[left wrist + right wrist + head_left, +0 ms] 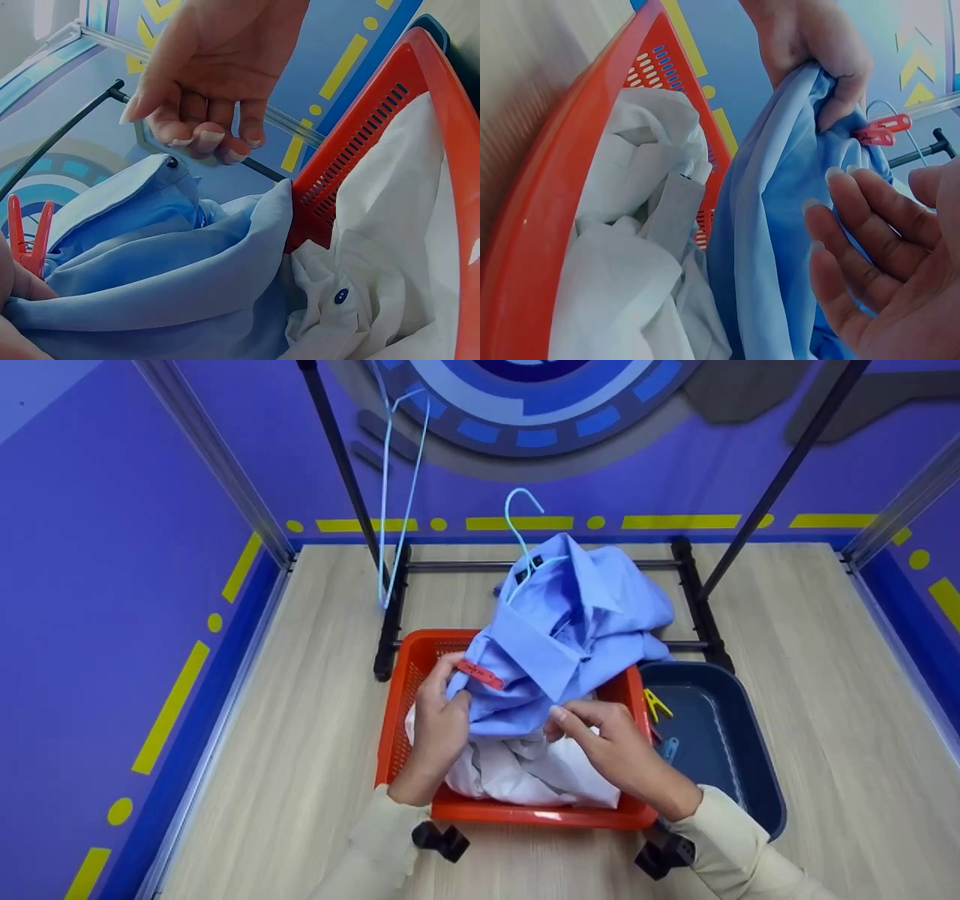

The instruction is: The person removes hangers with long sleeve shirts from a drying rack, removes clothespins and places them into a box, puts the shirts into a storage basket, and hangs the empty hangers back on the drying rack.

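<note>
My left hand (442,720) grips the shoulder of a blue collared shirt (622,585), its thumb folded over the cloth in the right wrist view. Close by its fingers, a red clothespin (480,674) sits on the shirt, also visible in the right wrist view (883,130). A light blue wire hanger (512,517) pokes its hook up through the collar. My right hand (611,742) hovers just in front of the collar tip; its fingers are loosely curled with nothing between them in the left wrist view. White clothing (540,772) lies beneath both hands in an orange basket (525,814).
Right of the basket stands a dark tub (724,742) with a yellow clothespin (658,704) and a blue clothespin (670,748). A black rack (697,600) rises behind the basket, and another wire hanger (386,495) hangs at its left.
</note>
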A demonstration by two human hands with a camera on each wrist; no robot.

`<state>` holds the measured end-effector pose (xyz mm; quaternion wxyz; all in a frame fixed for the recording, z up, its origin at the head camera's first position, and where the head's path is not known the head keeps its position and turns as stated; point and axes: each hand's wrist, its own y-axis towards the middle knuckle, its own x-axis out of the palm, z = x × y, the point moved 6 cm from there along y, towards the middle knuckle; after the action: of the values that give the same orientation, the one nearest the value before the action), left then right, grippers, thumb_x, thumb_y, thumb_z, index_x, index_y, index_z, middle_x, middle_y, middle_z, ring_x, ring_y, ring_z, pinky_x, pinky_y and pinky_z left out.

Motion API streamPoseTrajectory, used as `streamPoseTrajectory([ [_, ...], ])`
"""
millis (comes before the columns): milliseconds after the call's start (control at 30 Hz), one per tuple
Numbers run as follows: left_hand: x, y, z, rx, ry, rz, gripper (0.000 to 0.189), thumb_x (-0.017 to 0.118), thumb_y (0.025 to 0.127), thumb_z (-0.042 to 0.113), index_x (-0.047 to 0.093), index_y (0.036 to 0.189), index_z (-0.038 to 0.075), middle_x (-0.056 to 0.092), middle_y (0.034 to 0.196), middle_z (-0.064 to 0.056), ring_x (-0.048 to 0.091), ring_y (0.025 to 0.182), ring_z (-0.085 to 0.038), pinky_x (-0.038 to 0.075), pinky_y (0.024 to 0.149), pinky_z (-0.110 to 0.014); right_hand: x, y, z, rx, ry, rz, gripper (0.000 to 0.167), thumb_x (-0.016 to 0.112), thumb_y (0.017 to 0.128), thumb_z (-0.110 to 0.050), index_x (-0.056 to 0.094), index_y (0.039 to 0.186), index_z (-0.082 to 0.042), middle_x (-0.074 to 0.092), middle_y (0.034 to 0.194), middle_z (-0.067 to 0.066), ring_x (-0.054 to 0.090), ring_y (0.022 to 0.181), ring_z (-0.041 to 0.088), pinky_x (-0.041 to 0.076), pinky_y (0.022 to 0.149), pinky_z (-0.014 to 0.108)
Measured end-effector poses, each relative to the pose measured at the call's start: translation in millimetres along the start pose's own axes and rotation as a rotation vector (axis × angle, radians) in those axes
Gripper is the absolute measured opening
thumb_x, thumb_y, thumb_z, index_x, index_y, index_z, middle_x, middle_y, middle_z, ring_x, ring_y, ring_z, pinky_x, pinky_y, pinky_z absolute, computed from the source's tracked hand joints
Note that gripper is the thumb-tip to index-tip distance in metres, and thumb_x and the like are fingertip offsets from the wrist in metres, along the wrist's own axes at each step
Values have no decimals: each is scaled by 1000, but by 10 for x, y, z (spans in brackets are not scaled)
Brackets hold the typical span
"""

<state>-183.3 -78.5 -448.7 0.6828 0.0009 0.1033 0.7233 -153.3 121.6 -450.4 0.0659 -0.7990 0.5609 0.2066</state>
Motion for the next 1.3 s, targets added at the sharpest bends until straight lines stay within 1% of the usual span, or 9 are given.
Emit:
streamPoseTrajectory([
  [67,2,-3,0,-6,0,-3,45,39,83,-13,60,117,7,63,117,-10,56,112,-23,43,104,-42,14,5,-23,-3,19,-6,26,52,100,-25,68,83,-13,68,78,3,65,76,19,56,77,27],
  [200,0,-9,3,-13,9,-2,44,39,83,-13,60,116,7,63,117,-9,56,112,-23,42,105,-43,37,26,-50,7,41,-14,23,52,100,-26,67,88,-13,66,78,3,66,75,16,57,77,26],
  [367,0,-8,-2,-19,15,7,43,40,83,-13,60,115,7,63,115,-9,56,111,-23,43,104,-42,72,54,-85,18,15,-21,25,51,100,-28,67,89,-12,65,74,-2,65,74,12,56,74,26],
  [467,5,-4,1,-13,12,6,43,39,83,-13,60,115,7,63,114,-9,56,110,-22,43,103,-41,95,74,-122,15,3,-20,28,50,101,-28,67,89,-9,65,71,-2,63,70,12,55,70,27],
  [667,11,-1,7,10,12,11,44,39,81,-14,60,114,5,64,112,-10,56,107,-22,43,100,-38,128,119,-162,11,12,-18,25,50,101,-26,67,91,-10,58,63,1,55,58,11,50,57,25],
  [800,15,-4,17,14,2,5,45,38,81,-14,60,115,5,64,113,-10,56,109,-21,42,101,-39,154,148,-160,54,22,-26,31,49,101,-32,66,90,-9,51,57,1,51,50,13,42,49,25],
  [967,21,-9,22,8,-2,1,45,38,81,-14,60,115,6,64,115,-9,56,111,-22,42,104,-41,187,179,-157,110,44,-41,40,48,100,-42,64,89,-7,46,53,0,47,46,15,38,43,26],
  [1067,28,-14,15,-3,3,-9,46,38,82,-14,59,117,7,63,117,-8,55,113,-22,41,106,-42,197,194,-152,133,63,-45,42,47,99,-44,63,90,-6,44,53,0,45,45,13,38,43,27],
  [1300,42,-17,19,-8,29,-20,45,39,84,-13,58,119,8,62,121,-8,55,115,-23,40,108,-45,225,233,-204,148,103,-45,40,44,102,-37,64,90,-4,45,53,3,44,44,10,36,43,25],
])
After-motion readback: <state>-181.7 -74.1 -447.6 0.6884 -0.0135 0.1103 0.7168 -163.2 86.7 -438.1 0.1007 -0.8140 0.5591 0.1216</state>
